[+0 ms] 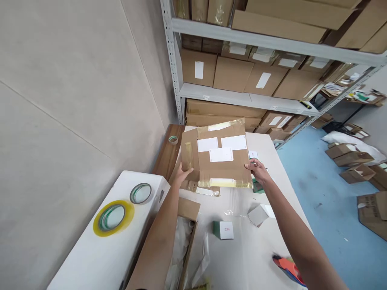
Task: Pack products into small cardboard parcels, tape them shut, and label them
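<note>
A flattened cardboard box with white labels and shiny tape along its edges is held up above the far part of the table. My left hand grips its lower left side, the thumb across the front. At the right edge, my right hand pinches the cardboard between thumb and fingers. Beneath it, another cardboard piece with a label lies on the table, partly covered. A small green and white box stands nearer to me, and a white box sits right of it.
Tape rolls lie on a white block at left. An open carton with white packing stands by my left forearm. An orange and blue object is at lower right. Shelves of cartons rise behind the table.
</note>
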### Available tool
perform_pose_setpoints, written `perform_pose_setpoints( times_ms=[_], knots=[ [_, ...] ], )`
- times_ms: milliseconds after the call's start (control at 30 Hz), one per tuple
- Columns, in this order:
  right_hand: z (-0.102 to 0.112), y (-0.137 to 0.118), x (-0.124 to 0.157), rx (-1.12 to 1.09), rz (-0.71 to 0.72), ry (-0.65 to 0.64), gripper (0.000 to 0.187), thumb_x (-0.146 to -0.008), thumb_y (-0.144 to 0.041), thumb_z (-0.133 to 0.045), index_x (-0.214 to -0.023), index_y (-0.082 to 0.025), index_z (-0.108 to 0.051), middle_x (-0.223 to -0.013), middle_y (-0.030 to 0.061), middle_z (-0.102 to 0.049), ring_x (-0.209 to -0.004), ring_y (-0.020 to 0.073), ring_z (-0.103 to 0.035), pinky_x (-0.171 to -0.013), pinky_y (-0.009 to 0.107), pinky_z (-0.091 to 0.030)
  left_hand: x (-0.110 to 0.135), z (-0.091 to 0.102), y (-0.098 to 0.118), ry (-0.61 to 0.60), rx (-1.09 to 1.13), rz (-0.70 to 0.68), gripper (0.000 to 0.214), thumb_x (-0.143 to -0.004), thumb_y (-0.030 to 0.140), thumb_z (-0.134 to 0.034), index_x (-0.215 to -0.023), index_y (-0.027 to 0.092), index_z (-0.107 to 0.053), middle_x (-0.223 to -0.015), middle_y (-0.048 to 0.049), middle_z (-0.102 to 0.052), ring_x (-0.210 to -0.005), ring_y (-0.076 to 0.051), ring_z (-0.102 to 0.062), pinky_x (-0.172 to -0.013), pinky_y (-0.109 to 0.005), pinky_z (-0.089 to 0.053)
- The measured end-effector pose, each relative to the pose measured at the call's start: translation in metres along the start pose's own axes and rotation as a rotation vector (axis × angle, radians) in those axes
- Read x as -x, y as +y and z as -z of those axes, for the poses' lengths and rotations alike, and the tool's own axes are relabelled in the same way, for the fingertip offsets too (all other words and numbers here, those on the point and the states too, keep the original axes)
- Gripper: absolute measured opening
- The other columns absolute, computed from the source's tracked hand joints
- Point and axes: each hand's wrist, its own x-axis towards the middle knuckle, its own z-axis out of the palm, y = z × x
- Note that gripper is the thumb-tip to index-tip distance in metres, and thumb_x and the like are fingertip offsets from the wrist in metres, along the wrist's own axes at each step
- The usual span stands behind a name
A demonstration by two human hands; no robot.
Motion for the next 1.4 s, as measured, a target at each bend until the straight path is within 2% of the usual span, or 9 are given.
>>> perform_pose_setpoints(
  times_ms=[67,133,400,633,833,967,1067,1200,1400],
  knots=[
    [0.019,-0.013,0.013,-0.029,0.011,0.015,0.055,-0.052,-0.044,-0.1,-0.08,-0.025,-0.056,-0.068,-0.0044,-0.07,-0.059,0.0144,-0.062,-0.055,0.024,-0.046,0.008,-0.006,0.019,-0.019,0.022,-0.03,0.137,-0.057,0.052,-0.098,-0.167,0.019,-0.021,-0.166,-0.0217,-0.037,-0.155,-0.037,-0.034,-0.124,-0.046,-0.032],
    [0.039,-0.023,0.027,-0.053,0.026,0.041,0.056,-0.051,-0.044,-0.1,-0.08,-0.025,-0.056,-0.068,-0.005,-0.07,-0.057,0.0144,-0.061,-0.053,0.024,-0.044,0.017,-0.011,0.04,-0.014,0.028,-0.1,0.137,-0.053,0.046,-0.101,-0.165,0.02,-0.026,-0.163,-0.0207,-0.042,-0.153,-0.037,-0.037,-0.124,-0.047,-0.032],
    [0.112,-0.051,0.092,-0.054,0.127,0.096,0.058,-0.051,-0.045,-0.101,-0.082,-0.026,-0.056,-0.068,-0.0046,-0.071,-0.059,0.0153,-0.063,-0.055,0.026,-0.047,0.073,-0.026,0.114,0.097,-0.067,-0.385,0.112,-0.063,0.045,-0.096,-0.158,0.023,-0.041,-0.16,-0.0191,-0.046,-0.149,-0.038,-0.042,-0.121,-0.047,-0.034],
    [0.165,-0.067,0.168,-0.098,0.214,0.12,0.057,-0.053,-0.047,-0.1,-0.082,-0.026,-0.055,-0.067,-0.0036,-0.069,-0.064,0.0165,-0.067,-0.056,0.026,-0.05,0.159,-0.053,0.159,0.139,-0.224,-0.543,0.106,-0.071,0.056,-0.087,-0.16,0.022,-0.039,-0.152,-0.019,-0.051,-0.146,-0.038,-0.044,-0.12,-0.05,-0.034],
    [0.227,-0.058,0.241,-0.138,0.225,0.148,0.057,-0.052,-0.047,-0.1,-0.081,-0.025,-0.057,-0.074,-0.0009,-0.074,-0.067,0.0176,-0.07,-0.062,0.028,-0.055,0.253,-0.107,0.168,0.114,-0.157,-0.566,0.099,-0.078,0.062,-0.081,-0.159,0.023,-0.04,-0.157,-0.0182,-0.045,-0.151,-0.037,-0.038,-0.123,-0.049,-0.032],
    [0.27,-0.039,0.29,-0.162,0.223,0.136,0.056,-0.053,-0.047,-0.1,-0.083,-0.025,-0.058,-0.078,0.0001,-0.076,-0.07,0.0184,-0.072,-0.068,0.03,-0.059,0.316,-0.134,0.162,0.177,-0.057,-0.548,0.117,-0.067,0.053,-0.092,-0.163,0.029,-0.031,-0.163,-0.0152,-0.04,-0.155,-0.036,-0.033,-0.125,-0.049,-0.03],
    [0.297,-0.018,0.322,-0.182,0.206,0.131,0.056,-0.054,-0.047,-0.1,-0.085,-0.026,-0.058,-0.078,0.0,-0.077,-0.072,0.0187,-0.073,-0.069,0.03,-0.06,0.362,-0.138,0.154,0.057,0.001,-0.499,0.129,-0.057,0.044,-0.099,-0.163,0.028,-0.027,-0.16,-0.0168,-0.045,-0.151,-0.036,-0.04,-0.124,-0.052,-0.033],
    [0.325,0.014,0.354,-0.187,0.152,0.141,0.057,-0.055,-0.049,-0.099,-0.088,-0.027,-0.058,-0.081,0.0001,-0.077,-0.072,0.0201,-0.074,-0.065,0.031,-0.059,0.414,-0.135,0.146,-0.19,0.093,-0.391,0.108,-0.051,0.042,-0.101,-0.146,0.023,-0.051,-0.141,-0.0182,-0.064,-0.133,-0.037,-0.06,-0.113,-0.053,-0.048],
    [0.335,0.052,0.367,-0.136,0.089,0.109,0.06,-0.052,-0.052,-0.098,-0.089,-0.025,-0.059,-0.083,0.002,-0.078,-0.076,0.0226,-0.074,-0.072,0.035,-0.059,0.451,-0.149,0.151,-0.01,0.386,-0.402,0.071,-0.067,0.054,-0.092,-0.122,0.019,-0.067,-0.126,-0.0148,-0.074,-0.119,-0.033,-0.07,-0.106,-0.048,-0.054]
  ],
)
